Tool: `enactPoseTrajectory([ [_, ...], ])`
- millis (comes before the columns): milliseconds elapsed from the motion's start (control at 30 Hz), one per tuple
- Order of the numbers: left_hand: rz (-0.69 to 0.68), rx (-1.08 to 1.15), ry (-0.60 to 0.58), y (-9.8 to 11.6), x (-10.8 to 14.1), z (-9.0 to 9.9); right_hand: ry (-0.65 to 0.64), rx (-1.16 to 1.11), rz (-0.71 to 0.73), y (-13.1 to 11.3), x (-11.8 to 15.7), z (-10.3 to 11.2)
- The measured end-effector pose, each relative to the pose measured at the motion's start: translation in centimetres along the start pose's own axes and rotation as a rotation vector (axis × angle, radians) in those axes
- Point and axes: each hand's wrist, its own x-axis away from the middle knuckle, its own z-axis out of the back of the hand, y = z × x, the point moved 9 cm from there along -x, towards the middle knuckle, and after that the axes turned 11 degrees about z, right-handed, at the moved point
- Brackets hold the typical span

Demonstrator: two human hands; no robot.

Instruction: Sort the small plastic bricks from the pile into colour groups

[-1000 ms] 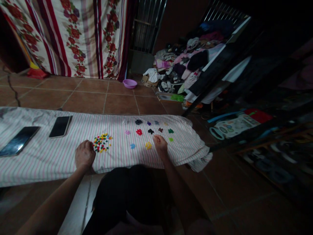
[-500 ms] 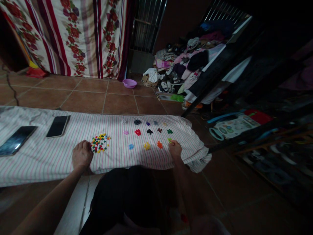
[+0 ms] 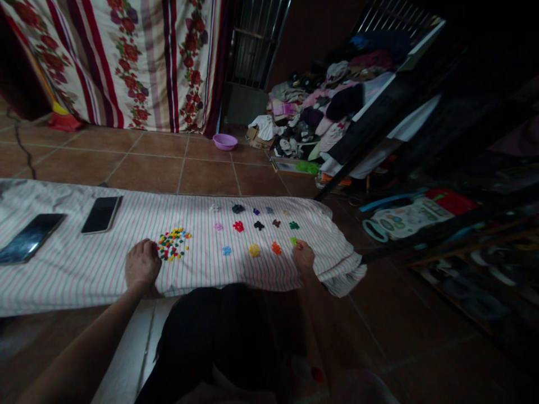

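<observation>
My left hand rests on the striped cloth with its fingers curled, against the left edge of a mixed pile of small coloured pieces. What those fingers hold, if anything, is hidden. At the right, my right hand pinches at the small light green pieces. Small groups sorted by colour lie left of and beyond it, among them orange pieces, yellow pieces, light blue pieces, red pieces, black pieces and dark green pieces.
Two phones, a nearer phone and a farther phone, lie on the striped cloth at the left. Beyond are a purple basin on the tiled floor and a heap of clothes. A dark post stands near the cloth's right end.
Both hands stay at nearly the same places on the cloth. The whole view has shifted slightly; the piles look unchanged.
</observation>
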Motion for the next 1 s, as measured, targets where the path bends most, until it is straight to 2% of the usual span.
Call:
enactPoseTrajectory([
  [233,0.000,-0.023,0.019,0.0,0.0,0.1,-0.026,0.005,-0.048,-0.6,0.3,0.7],
  [433,0.016,-0.008,0.014,-0.1,0.0,-0.3,-0.055,-0.035,-0.079,0.3,0.1,0.3],
  [600,0.031,0.009,0.025,-0.3,-0.1,-0.4,0.038,-0.093,-0.030,-0.2,0.0,0.9],
  [700,0.033,0.006,0.022,-0.4,-0.1,-0.5,0.123,-0.130,0.063,-2.5,0.1,1.6],
  [800,0.027,0.006,0.022,-0.4,0.0,-0.6,0.137,-0.199,0.177,-6.3,0.5,1.3],
  [933,0.023,0.008,0.033,-0.4,0.0,-0.6,0.065,-0.346,0.321,-12.8,1.7,-0.8],
  [1000,0.018,0.015,0.038,-0.4,0.0,-0.6,-0.026,-0.440,0.407,-16.5,2.9,-2.7],
])
